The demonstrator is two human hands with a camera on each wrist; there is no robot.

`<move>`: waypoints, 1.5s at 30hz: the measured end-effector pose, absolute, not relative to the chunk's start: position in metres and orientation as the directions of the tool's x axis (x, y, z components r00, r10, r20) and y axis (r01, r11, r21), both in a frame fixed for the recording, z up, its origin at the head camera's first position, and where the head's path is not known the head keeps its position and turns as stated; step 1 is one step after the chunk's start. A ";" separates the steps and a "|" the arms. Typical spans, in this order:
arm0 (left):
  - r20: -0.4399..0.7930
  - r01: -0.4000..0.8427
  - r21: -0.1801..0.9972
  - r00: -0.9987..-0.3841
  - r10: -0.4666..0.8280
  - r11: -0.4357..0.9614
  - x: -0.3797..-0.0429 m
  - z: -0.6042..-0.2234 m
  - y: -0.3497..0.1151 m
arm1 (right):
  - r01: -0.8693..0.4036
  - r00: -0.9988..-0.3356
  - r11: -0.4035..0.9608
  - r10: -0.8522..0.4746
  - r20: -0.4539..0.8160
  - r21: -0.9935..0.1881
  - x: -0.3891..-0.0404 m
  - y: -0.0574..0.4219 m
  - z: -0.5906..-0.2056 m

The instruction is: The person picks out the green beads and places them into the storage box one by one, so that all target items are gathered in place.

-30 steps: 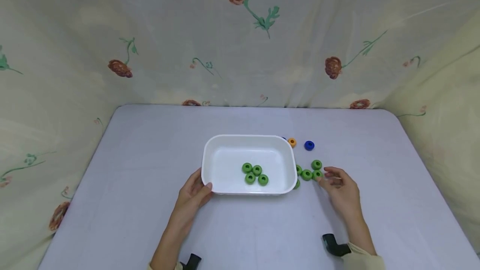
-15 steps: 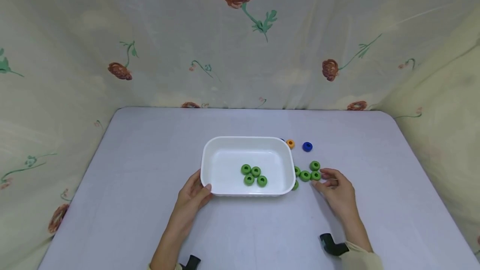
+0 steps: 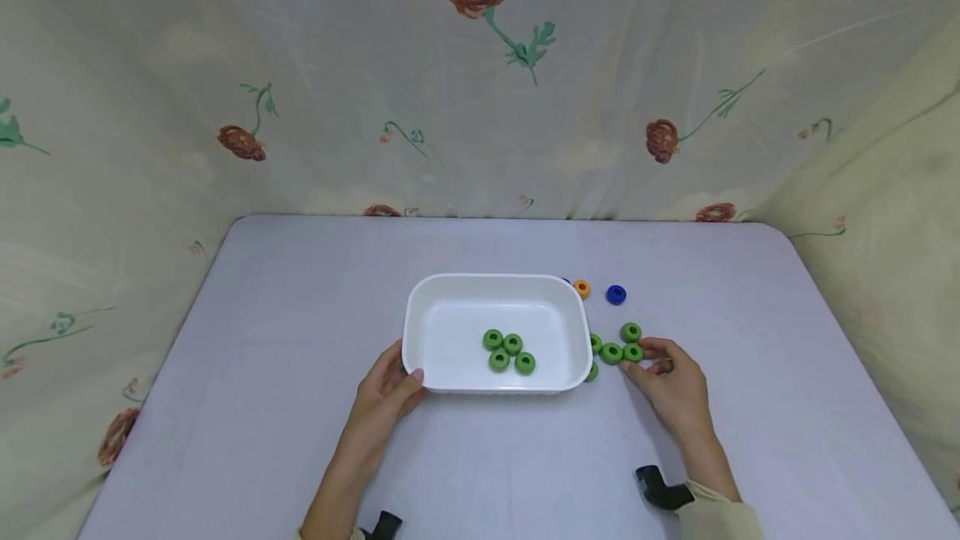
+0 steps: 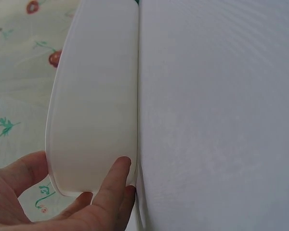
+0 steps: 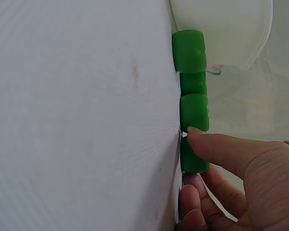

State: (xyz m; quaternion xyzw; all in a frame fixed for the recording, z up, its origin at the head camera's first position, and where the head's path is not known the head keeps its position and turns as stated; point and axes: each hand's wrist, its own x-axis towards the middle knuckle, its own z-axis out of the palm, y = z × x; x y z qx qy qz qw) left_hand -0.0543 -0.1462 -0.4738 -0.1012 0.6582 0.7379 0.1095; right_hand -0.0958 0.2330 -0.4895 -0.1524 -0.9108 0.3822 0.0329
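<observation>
A white rectangular tray point(image 3: 450, 323) stands on the table with several green beads point(image 3: 513, 345) grouped inside it. My left hand point(image 3: 387, 390) grips the tray's near left corner, thumb at the rim and fingers along the outer wall point(image 4: 91, 96). To the right of the tray lie several more green beads point(image 3: 611, 354), some partly hidden by its edge. My right hand point(image 3: 677, 386) pinches the rightmost green bead point(image 5: 193, 156) between thumb and fingers; the bead still sits on the table in line with its neighbours.
Past the tray's right end are an orange bead point(image 3: 582, 289) and a blue bead point(image 3: 617, 295), with another blue one mostly hidden by the rim. A pale cloth covers the table point(image 3: 300, 290). A floral curtain point(image 3: 337, 65) hangs behind it.
My right hand has moved slightly left and its thumb and fingers have come round the rightmost green bead. The left hand and tray have stayed in place; the whole view has shifted a little.
</observation>
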 end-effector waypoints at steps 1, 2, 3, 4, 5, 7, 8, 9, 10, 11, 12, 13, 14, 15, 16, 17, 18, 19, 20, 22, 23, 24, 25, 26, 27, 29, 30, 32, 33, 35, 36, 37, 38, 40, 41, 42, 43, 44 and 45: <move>-0.293 -0.294 0.950 -0.956 0.029 -0.110 -0.054 -0.474 -0.146 | 0.252 -0.951 0.662 0.305 -0.054 -0.706 -0.096 0.233 -0.490; -0.293 -0.294 0.950 -0.956 0.029 -0.109 -0.054 -0.474 -0.146 | 0.251 -0.951 0.662 0.304 -0.053 -0.707 -0.096 0.233 -0.490; -0.292 -0.293 0.950 -0.956 0.028 -0.110 -0.054 -0.474 -0.147 | 0.249 -0.952 0.661 0.303 -0.052 -0.708 -0.096 0.232 -0.490; -0.292 -0.293 0.950 -0.956 0.028 -0.110 -0.054 -0.474 -0.147 | 0.248 -0.952 0.659 0.302 -0.052 -0.710 -0.096 0.232 -0.490; -0.291 -0.292 0.950 -0.956 0.027 -0.109 -0.054 -0.474 -0.147 | 0.248 -0.952 0.660 0.300 -0.055 -0.709 -0.096 0.232 -0.490; -0.290 -0.292 0.950 -0.957 0.027 -0.110 -0.055 -0.474 -0.147 | 0.250 -0.953 0.657 0.297 -0.060 -0.711 -0.096 0.231 -0.489; -0.290 -0.291 0.950 -0.957 0.028 -0.110 -0.055 -0.474 -0.147 | 0.252 -0.953 0.657 0.297 -0.063 -0.711 -0.096 0.231 -0.489; -0.289 -0.290 0.951 -0.957 0.028 -0.110 -0.055 -0.474 -0.148 | 0.256 -0.952 0.658 0.298 -0.068 -0.708 -0.096 0.231 -0.489; -0.289 -0.290 0.951 -0.957 0.028 -0.110 -0.055 -0.474 -0.148 | 0.257 -0.952 0.658 0.298 -0.069 -0.707 -0.096 0.231 -0.488; -0.288 -0.289 0.951 -0.957 0.029 -0.111 -0.055 -0.474 -0.148 | 0.258 -0.952 0.659 0.298 -0.070 -0.706 -0.096 0.231 -0.488; -0.288 -0.290 0.951 -0.957 0.028 -0.110 -0.055 -0.474 -0.148 | 0.258 -0.952 0.658 0.298 -0.069 -0.707 -0.096 0.231 -0.488; -0.289 -0.290 0.951 -0.957 0.028 -0.111 -0.055 -0.474 -0.148 | 0.258 -0.952 0.658 0.298 -0.069 -0.708 -0.097 0.231 -0.488; -0.288 -0.289 0.951 -0.957 0.028 -0.112 -0.055 -0.474 -0.148 | 0.257 -0.952 0.657 0.298 -0.069 -0.708 -0.097 0.231 -0.487; -0.288 -0.289 0.951 -0.957 0.027 -0.111 -0.055 -0.474 -0.148 | 0.254 -0.953 0.657 0.297 -0.067 -0.710 -0.097 0.231 -0.487; -0.287 -0.288 0.951 -0.958 0.028 -0.111 -0.055 -0.474 -0.148 | 0.252 -0.953 0.655 0.296 -0.065 -0.713 -0.096 0.231 -0.487; -0.286 -0.288 0.951 -0.958 0.029 -0.111 -0.055 -0.474 -0.148 | 0.251 -0.953 0.654 0.296 -0.064 -0.713 -0.096 0.231 -0.487; -0.286 -0.287 0.951 -0.958 0.029 -0.111 -0.055 -0.474 -0.148 | 0.251 -0.953 0.653 0.297 -0.064 -0.715 -0.096 0.231 -0.487; -0.285 -0.286 0.952 -0.958 0.030 -0.111 -0.055 -0.474 -0.148 | 0.251 -0.953 0.652 0.297 -0.063 -0.715 -0.097 0.231 -0.487; -0.284 -0.286 0.952 -0.958 0.031 -0.110 -0.055 -0.474 -0.148 | 0.253 -0.952 0.654 0.299 -0.064 -0.713 -0.097 0.231 -0.488; -0.284 -0.286 0.952 -0.958 0.031 -0.110 -0.055 -0.474 -0.148 | 0.255 -0.951 0.657 0.301 -0.064 -0.710 -0.097 0.231 -0.488; -0.284 -0.285 0.952 -0.958 0.031 -0.111 -0.055 -0.474 -0.148 | 0.255 -0.951 0.659 0.302 -0.062 -0.708 -0.097 0.231 -0.488; -0.284 -0.285 0.952 -0.958 0.030 -0.111 -0.055 -0.474 -0.148 | 0.256 -0.951 0.661 0.302 -0.062 -0.706 -0.097 0.231 -0.489; -0.284 -0.285 0.952 -0.958 0.030 -0.112 -0.055 -0.474 -0.148 | 0.256 -0.951 0.664 0.303 -0.060 -0.703 -0.097 0.231 -0.489; -0.284 -0.286 0.952 -0.958 0.029 -0.112 -0.055 -0.474 -0.149 | 0.257 -0.951 0.665 0.305 -0.059 -0.702 -0.097 0.231 -0.490; -0.284 -0.285 0.952 -0.958 0.028 -0.112 -0.055 -0.474 -0.149 | 0.255 -0.951 0.665 0.305 -0.056 -0.702 -0.097 0.231 -0.490; -0.284 -0.285 0.952 -0.958 0.028 -0.111 -0.055 -0.474 -0.149 | 0.249 -0.950 0.662 0.308 -0.047 -0.707 -0.096 0.231 -0.491; -0.285 -0.286 0.952 -0.958 0.027 -0.109 -0.055 -0.474 -0.149 | 0.248 -0.949 0.658 0.312 -0.043 -0.711 -0.096 0.231 -0.491; -0.286 -0.287 0.952 -0.958 0.026 -0.108 -0.055 -0.475 -0.149 | 0.250 -0.945 0.646 0.325 -0.037 -0.721 -0.096 0.232 -0.491; -0.286 -0.287 0.952 -0.958 0.026 -0.107 -0.055 -0.475 -0.149 | 0.252 -0.943 0.640 0.331 -0.034 -0.726 -0.096 0.232 -0.491; -0.285 -0.286 0.952 -0.958 0.025 -0.108 -0.055 -0.475 -0.149 | 0.258 -0.939 0.630 0.343 -0.035 -0.733 -0.095 0.232 -0.491; -0.285 -0.286 0.952 -0.958 0.025 -0.108 -0.055 -0.475 -0.149 | 0.261 -0.937 0.626 0.347 -0.037 -0.735 -0.095 0.232 -0.490; -0.284 -0.285 0.952 -0.958 0.025 -0.108 -0.055 -0.475 -0.149 | 0.265 -0.936 0.622 0.350 -0.041 -0.737 -0.094 0.232 -0.490; -0.284 -0.285 0.952 -0.958 0.024 -0.108 -0.055 -0.475 -0.149 | 0.270 -0.935 0.619 0.352 -0.046 -0.738 -0.094 0.232 -0.489; -0.284 -0.285 0.952 -0.958 0.025 -0.108 -0.055 -0.476 -0.148 | 0.280 -0.933 0.614 0.356 -0.058 -0.738 -0.093 0.232 -0.487; -0.284 -0.285 0.952 -0.959 0.025 -0.109 -0.054 -0.476 -0.148 | 0.288 -0.931 0.611 0.358 -0.066 -0.737 -0.092 0.231 -0.486; -0.283 -0.284 0.952 -0.959 0.027 -0.109 -0.054 -0.476 -0.148 | 0.300 -0.928 0.608 0.365 -0.077 -0.736 -0.092 0.231 -0.485; -0.282 -0.283 0.953 -0.959 0.029 -0.110 -0.054 -0.476 -0.148 | 0.310 -0.925 0.603 0.371 -0.086 -0.735 -0.092 0.231 -0.483; -0.280 -0.282 0.953 -0.960 0.031 -0.110 -0.054 -0.476 -0.148 | 0.321 -0.921 0.597 0.377 -0.096 -0.736 -0.091 0.230 -0.482; -0.278 -0.280 0.954 -0.960 0.033 -0.111 -0.054 -0.476 -0.148 | 0.327 -0.919 0.591 0.381 -0.102 -0.737 -0.091 0.230 -0.480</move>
